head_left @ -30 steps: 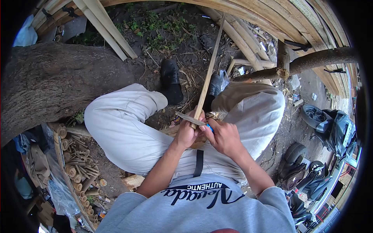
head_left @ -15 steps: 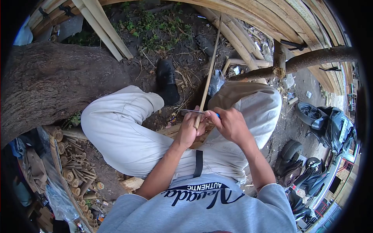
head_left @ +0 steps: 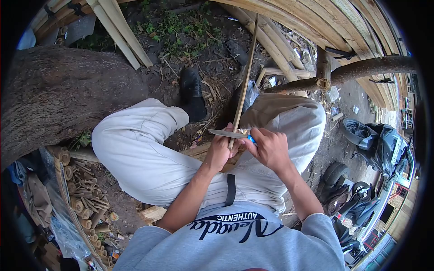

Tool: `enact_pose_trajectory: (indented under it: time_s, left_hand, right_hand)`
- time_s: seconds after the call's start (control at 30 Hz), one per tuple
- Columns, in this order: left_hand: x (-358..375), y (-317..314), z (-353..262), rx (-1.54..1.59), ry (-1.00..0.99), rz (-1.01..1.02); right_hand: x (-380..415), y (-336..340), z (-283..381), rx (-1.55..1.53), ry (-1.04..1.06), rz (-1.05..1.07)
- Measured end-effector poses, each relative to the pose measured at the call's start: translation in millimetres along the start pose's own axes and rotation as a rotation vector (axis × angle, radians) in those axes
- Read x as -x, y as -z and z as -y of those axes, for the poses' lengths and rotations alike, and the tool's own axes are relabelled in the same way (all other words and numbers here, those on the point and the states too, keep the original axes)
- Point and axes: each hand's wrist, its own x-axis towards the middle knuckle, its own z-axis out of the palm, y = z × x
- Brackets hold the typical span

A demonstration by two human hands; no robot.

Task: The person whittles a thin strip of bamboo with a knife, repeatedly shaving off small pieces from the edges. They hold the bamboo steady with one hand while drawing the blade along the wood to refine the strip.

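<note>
A long, thin bamboo strip (head_left: 245,86) runs from between my knees up toward the wood at the top of the view. Near its lower end my left hand (head_left: 218,153) is closed around it. My right hand (head_left: 271,148) grips the blue handle of a knife (head_left: 227,133). The blade lies across the strip, just above the left fingers, with its tip pointing left. Some of the left fingers are hidden behind the strip and blade.
A thick tree trunk (head_left: 68,95) lies at the left. Below it are stacked bamboo pieces (head_left: 86,189). A branch (head_left: 361,70) and a row of planks (head_left: 312,22) stand at the upper right. Motorbikes (head_left: 379,147) are parked on the right.
The knife has turned so that more of the flat of its blade shows. My right hand has shifted slightly, and the strip's lower end has moved a little to the right.
</note>
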Motion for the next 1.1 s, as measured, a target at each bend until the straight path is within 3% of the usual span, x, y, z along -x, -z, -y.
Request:
enact_pose_trajectory:
  time_s: [0.07,0.2,0.3,0.4,0.5,0.6,0.7,0.83,0.87,0.93,1.0,1.1]
  left_hand:
    - [2,-9,-13,-0.195,-0.027,0.017]
    - [2,-19,-13,-0.109,0.013,-0.034]
    - [3,-6,-11,0.13,0.064,0.012]
    - [2,-4,-1,0.014,-0.008,-0.032]
    - [-2,-11,-10,0.053,0.056,-0.027]
    - [-7,-5,-11,0.284,0.061,0.015]
    - [1,-7,-10,0.138,0.054,-0.072]
    - [6,-13,-12,-0.032,-0.038,0.058]
    - [5,-16,-15,0.067,0.06,0.035]
    - [5,-18,-14,0.113,0.074,0.043]
    - [2,-15,-16,0.206,0.078,0.071]
    - [1,-5,-15,0.361,0.05,0.141]
  right_hand:
    - [-14,-11,-22,0.074,-0.065,-0.027]
    - [-40,-29,-61,0.041,-0.283,0.008]
    - [-16,-26,-21,-0.071,-0.097,0.053]
    - [-1,-19,2,-0.129,0.012,0.071]
    - [-19,-31,-32,-0.072,-0.035,0.025]
    - [-22,-40,-21,-0.067,-0.059,-0.035]
    - [-13,-32,-1,-0.029,-0.088,-0.068]
    - [-8,-24,-19,-0.005,-0.018,-0.021]
    - [-18,-31,-39,0.053,-0.078,-0.085]
    - [-32,-37,-63,0.118,-0.141,-0.158]
    - [-42,-40,-71,0.134,-0.323,-0.046]
    - [-26,-24,-14,-0.07,-0.185,0.032]
